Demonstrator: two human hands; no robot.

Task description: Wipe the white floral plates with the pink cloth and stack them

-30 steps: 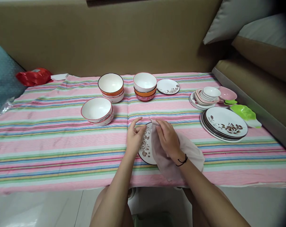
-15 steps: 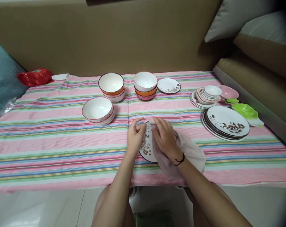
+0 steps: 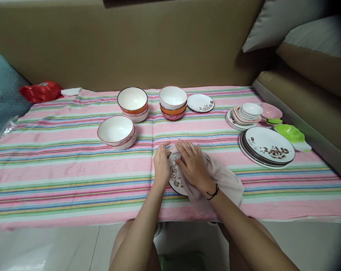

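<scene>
A small white plate with a brown flower pattern and dark rim lies on the striped cloth near the front edge. My left hand grips its left rim, fingers curled over the top edge. My right hand lies flat with fingers stretched out, pressing a pale pink cloth onto the plate. The cloth covers the plate's right half and trails to the right under my wrist.
The pink striped tablecloth carries a single bowl, two bowl stacks, a small plate, a pile of little dishes, a stack of big flowered plates and green leaf dishes. A red bag lies far left.
My right hand has slid left across the plate with the cloth, its fingers flattening out. My left hand's fingers have closed down onto the plate's rim.
</scene>
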